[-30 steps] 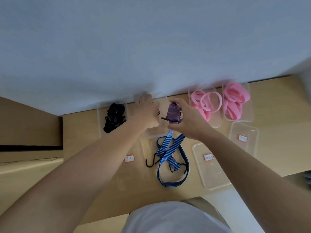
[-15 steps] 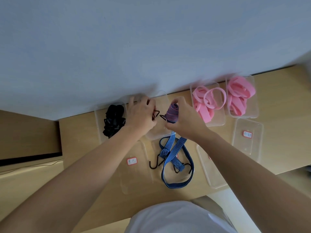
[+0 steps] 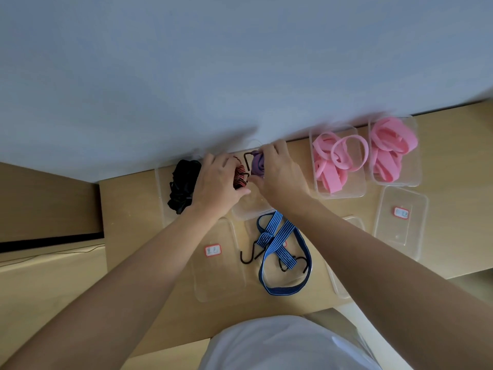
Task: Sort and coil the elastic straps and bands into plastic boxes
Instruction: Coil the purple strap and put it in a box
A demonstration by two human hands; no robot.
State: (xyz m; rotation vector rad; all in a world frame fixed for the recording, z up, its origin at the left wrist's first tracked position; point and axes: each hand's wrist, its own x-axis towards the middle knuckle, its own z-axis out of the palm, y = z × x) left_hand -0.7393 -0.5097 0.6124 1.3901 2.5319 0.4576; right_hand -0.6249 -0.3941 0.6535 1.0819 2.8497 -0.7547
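**Item 1.** Purple strap coil (image 3: 257, 165), wound tight, with a black wire hook (image 3: 246, 160) standing out at its left.
- Location: over the far end of the middle clear box (image 3: 252, 210), close to the wall.
- Hold: the right hand (image 3: 280, 176) has its fingers curled over the coil and clasps it.

**Item 2.** Red-and-black striped strap (image 3: 240, 174), bundled, just beside item 1 in the same box.
- Hold: the left hand (image 3: 216, 182) grips it with curled fingers that cover most of it.

**Item 3.** Blue striped strap (image 3: 280, 249), uncoiled, hooks showing, loose on the table nearer the person.

**Item 4.** Black straps (image 3: 184, 182), in the box to the left.

**Item 5.** Pink bands (image 3: 338, 161), filling 2 boxes to the right.

**Handling (judged).**
- Item 1 looks light, soft and springy.
- The turns would likely loosen if let go early.
- Best held across the whole coil, pressing the turns together, not by the hook.
- The hook is stiff and could snag item 2.
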